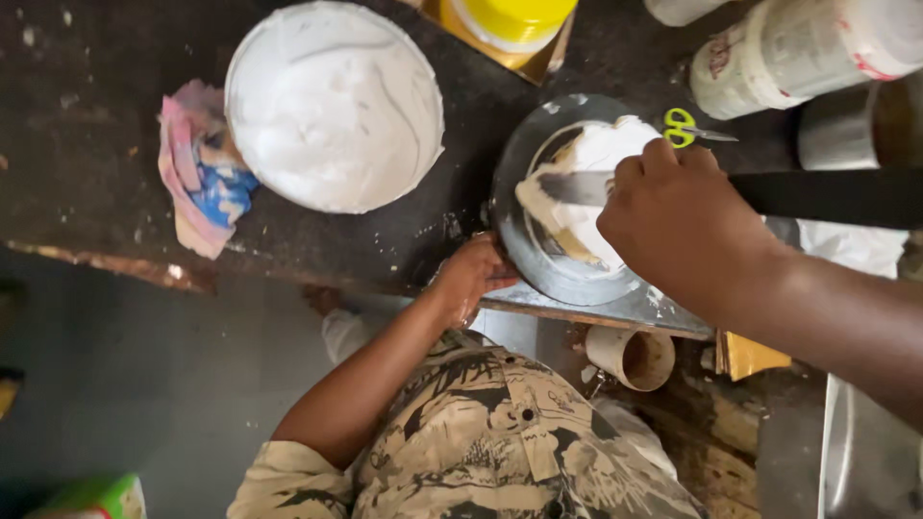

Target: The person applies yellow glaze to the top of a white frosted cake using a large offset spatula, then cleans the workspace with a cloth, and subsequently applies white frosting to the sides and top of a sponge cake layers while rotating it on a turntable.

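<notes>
Cake sits on a round grey turntable at the near edge of the dark tabletop, right of centre in the head view. It's white-frosted on top, with bare tan sponge showing along its near-left side.

Spatula blade lies flat across the cake, long axis running roughly left-right, tip pointing left. Blade tip lands on the left edge of the cake, right where frosting meets bare sponge.

Right hand comes in from the right, fingers clenched around the spatula handle, knuckles up, sitting directly over the right half of the cake. Handle itself is hidden under the hand, so exact grip is not visible.

Left hand is at the turntable's near-left rim, fingers curled against the edge, touching it. It's the nearer hand to the rim; the right is the nearer one to the cake top.

So: blade axis crosses the cake, left hand sits just beside the blade tip but lower, on the rim.

Around it: a big white bowl of frosting to the left, well apart from the turntable. A pink and blue cloth just beside that bowl. Yellow-handled scissors just behind the cake.
</notes>
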